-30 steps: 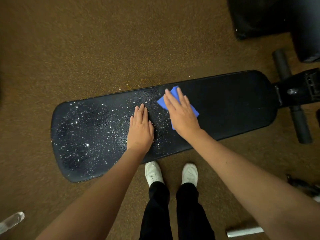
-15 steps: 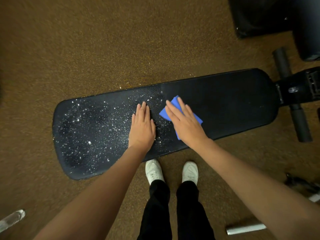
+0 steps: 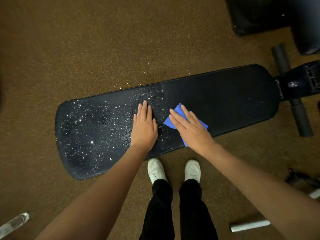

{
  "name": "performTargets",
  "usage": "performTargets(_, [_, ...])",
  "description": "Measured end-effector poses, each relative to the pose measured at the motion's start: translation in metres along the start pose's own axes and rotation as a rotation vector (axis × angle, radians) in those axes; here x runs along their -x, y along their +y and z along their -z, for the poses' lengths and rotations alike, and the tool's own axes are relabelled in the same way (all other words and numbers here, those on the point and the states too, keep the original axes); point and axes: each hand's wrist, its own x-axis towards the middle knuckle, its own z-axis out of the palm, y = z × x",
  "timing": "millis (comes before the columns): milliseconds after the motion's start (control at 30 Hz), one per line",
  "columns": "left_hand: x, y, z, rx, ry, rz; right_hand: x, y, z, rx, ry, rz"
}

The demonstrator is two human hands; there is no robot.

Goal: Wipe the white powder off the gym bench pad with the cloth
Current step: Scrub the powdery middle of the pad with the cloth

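Your right hand (image 3: 192, 130) lies flat, fingers straight and spread a little, palm pressing the blue cloth (image 3: 178, 110) down on the black bench pad (image 3: 225, 101). The hand does not grip the cloth; it only pins it, and blue corners show past your fingertips and beside your wrist. The cloth sits near the middle of the pad, towards its near edge.

Your left hand (image 3: 144, 125) rests just beside it, also flat and open with the fingers held together, holding nothing, palm on the pad. A narrow strip of pad shows between your two hands.

White powder (image 3: 90, 129) speckles the pad from your left hand out to the rounded left end, and some flecks lie in the strip between the hands. To the right of the cloth the pad looks dark and clean. A few specks lie on the brown floor (image 3: 86, 49) past the far edge. Your white shoes (image 3: 156, 169) stand on the floor at the near edge.
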Motion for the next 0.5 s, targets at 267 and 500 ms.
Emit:
performTargets(267, [0.001, -0.002, -0.004, -0.029, 0.003, -0.015, -0.017, -0.002, -0.005, -0.015, 0.101, -0.344])
performTargets(500, [0.002, -0.003, -0.004, -0.033, 0.006, -0.022, 0.021, 0.006, -0.001, 0.045, -0.031, -0.075])
